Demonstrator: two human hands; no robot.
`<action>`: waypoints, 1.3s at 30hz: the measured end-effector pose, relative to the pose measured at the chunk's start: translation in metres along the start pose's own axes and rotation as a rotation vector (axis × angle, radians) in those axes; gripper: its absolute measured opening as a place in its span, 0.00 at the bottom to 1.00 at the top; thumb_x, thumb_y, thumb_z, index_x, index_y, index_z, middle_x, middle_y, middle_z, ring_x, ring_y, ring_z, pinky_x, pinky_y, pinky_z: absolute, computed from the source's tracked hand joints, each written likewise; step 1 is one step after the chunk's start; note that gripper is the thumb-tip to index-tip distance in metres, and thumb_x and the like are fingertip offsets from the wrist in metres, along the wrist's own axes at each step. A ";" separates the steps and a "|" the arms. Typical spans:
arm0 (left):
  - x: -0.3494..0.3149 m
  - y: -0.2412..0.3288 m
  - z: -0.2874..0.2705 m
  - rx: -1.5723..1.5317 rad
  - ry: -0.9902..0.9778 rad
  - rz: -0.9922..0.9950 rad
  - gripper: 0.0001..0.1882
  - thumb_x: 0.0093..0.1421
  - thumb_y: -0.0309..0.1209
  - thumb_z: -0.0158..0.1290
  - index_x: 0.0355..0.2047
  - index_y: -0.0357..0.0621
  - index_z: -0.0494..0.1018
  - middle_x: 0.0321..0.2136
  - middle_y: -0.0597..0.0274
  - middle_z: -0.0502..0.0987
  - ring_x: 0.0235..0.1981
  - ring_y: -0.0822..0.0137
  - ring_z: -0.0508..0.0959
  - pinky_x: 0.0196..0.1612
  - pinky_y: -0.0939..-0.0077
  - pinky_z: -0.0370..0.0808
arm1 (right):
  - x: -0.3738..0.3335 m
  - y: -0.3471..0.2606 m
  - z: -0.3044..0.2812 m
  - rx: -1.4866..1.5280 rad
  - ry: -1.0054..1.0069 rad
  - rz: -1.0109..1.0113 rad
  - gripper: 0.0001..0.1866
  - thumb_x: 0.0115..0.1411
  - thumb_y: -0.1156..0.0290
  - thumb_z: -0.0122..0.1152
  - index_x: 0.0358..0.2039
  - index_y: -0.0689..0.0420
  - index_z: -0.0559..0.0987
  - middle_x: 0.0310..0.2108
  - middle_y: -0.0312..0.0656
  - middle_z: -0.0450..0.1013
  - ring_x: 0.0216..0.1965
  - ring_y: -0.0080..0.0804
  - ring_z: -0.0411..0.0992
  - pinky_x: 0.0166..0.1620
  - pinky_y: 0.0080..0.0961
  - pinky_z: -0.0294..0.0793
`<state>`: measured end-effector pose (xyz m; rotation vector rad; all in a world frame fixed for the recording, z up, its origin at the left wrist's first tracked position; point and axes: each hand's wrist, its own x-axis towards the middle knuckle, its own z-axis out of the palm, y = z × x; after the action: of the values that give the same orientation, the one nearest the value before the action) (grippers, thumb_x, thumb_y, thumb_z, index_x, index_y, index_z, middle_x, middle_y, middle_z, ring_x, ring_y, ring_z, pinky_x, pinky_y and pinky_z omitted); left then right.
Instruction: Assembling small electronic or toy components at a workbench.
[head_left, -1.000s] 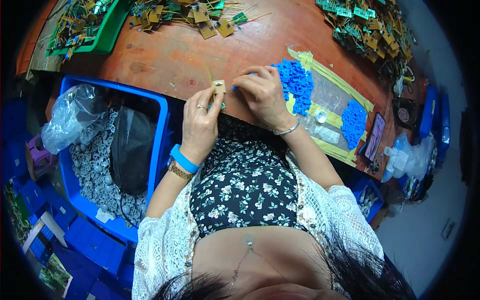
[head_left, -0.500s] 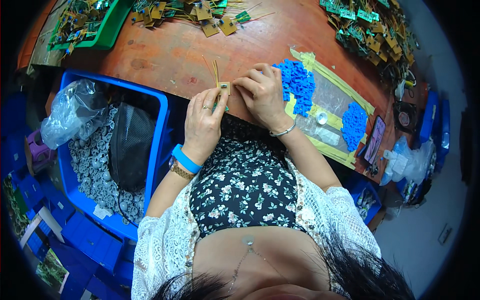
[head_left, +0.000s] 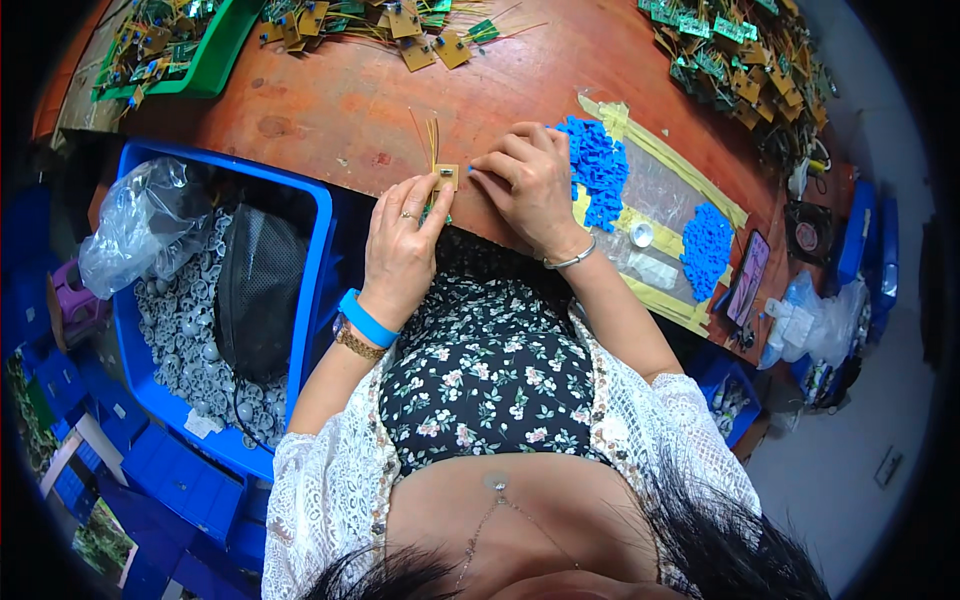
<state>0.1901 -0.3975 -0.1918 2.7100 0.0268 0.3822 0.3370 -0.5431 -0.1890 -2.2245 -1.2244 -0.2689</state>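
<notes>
My left hand (head_left: 402, 232) grips a small tan circuit board (head_left: 449, 181) at the table's near edge. A dark little component sits on the board's face, thin yellow and red wires (head_left: 432, 140) stick up from it, and a bit of green shows under my fingers. Just right of the board, my right hand (head_left: 530, 190) is closed in a pinch. A tiny blue plastic piece (head_left: 472, 169) peeks out at its fingertips, apart from the board. Beside that hand lies a heap of blue plastic pieces (head_left: 603, 172).
A second blue heap (head_left: 707, 245) lies on a taped plastic sheet (head_left: 668, 190), near a phone (head_left: 748, 278). Wired boards pile up at far right (head_left: 745, 75), at the far edge (head_left: 420, 50) and in a green tray (head_left: 215, 75). Left, a blue bin (head_left: 318, 260) holds grey parts.
My right fingertips have drawn slightly apart from the board, and the blue piece at their tips now shows. My left hand has shifted a little left, still gripping the board.
</notes>
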 end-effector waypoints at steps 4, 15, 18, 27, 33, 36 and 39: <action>-0.002 0.002 0.002 0.004 0.009 -0.017 0.27 0.55 0.19 0.51 0.58 0.41 0.74 0.57 0.53 0.72 0.59 0.53 0.70 0.64 0.56 0.66 | 0.010 -0.010 0.003 -0.038 -0.002 -0.043 0.07 0.47 0.68 0.73 0.23 0.52 0.81 0.28 0.35 0.75 0.43 0.35 0.73 0.48 0.34 0.65; -0.002 0.000 0.006 0.006 0.028 -0.031 0.24 0.56 0.20 0.52 0.55 0.38 0.75 0.56 0.53 0.73 0.59 0.53 0.70 0.64 0.54 0.66 | 0.025 -0.017 0.016 0.294 -0.162 0.154 0.08 0.49 0.72 0.70 0.22 0.61 0.78 0.26 0.43 0.74 0.35 0.45 0.73 0.40 0.39 0.74; -0.005 0.003 0.007 0.026 0.034 -0.046 0.24 0.56 0.21 0.52 0.55 0.39 0.75 0.56 0.53 0.73 0.60 0.53 0.70 0.65 0.53 0.65 | 0.024 -0.021 0.014 0.261 -0.165 0.111 0.07 0.49 0.73 0.70 0.23 0.60 0.78 0.27 0.43 0.75 0.37 0.45 0.73 0.40 0.39 0.74; -0.003 0.004 0.010 0.057 0.072 -0.026 0.22 0.58 0.22 0.51 0.54 0.40 0.76 0.55 0.56 0.75 0.59 0.54 0.71 0.64 0.52 0.66 | 0.017 -0.012 0.016 0.286 -0.105 0.070 0.08 0.50 0.72 0.69 0.23 0.60 0.77 0.27 0.44 0.75 0.36 0.45 0.73 0.41 0.40 0.74; 0.038 -0.024 -0.055 -0.311 0.120 -0.025 0.20 0.60 0.16 0.50 0.52 0.41 0.78 0.49 0.51 0.80 0.51 0.53 0.79 0.56 0.61 0.74 | 0.006 0.008 -0.006 0.164 0.155 -0.031 0.11 0.55 0.65 0.69 0.37 0.54 0.84 0.39 0.41 0.78 0.47 0.43 0.75 0.54 0.40 0.71; 0.107 -0.093 -0.124 -0.233 0.501 0.015 0.16 0.66 0.20 0.47 0.53 0.36 0.76 0.53 0.48 0.78 0.56 0.50 0.77 0.59 0.59 0.72 | -0.007 0.033 -0.040 -0.215 0.159 0.198 0.20 0.57 0.61 0.68 0.49 0.54 0.80 0.53 0.46 0.74 0.55 0.47 0.70 0.59 0.43 0.67; 0.163 -0.183 -0.149 0.725 0.764 -0.225 0.36 0.64 0.44 0.57 0.65 0.35 0.63 0.65 0.33 0.61 0.67 0.38 0.60 0.67 0.49 0.60 | -0.022 0.059 -0.045 -0.272 0.072 0.347 0.28 0.61 0.57 0.64 0.59 0.54 0.74 0.62 0.53 0.66 0.62 0.51 0.64 0.64 0.46 0.62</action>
<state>0.3133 -0.1596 -0.0893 2.9662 0.8097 1.5531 0.3776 -0.6082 -0.1852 -2.5877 -0.7809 -0.3904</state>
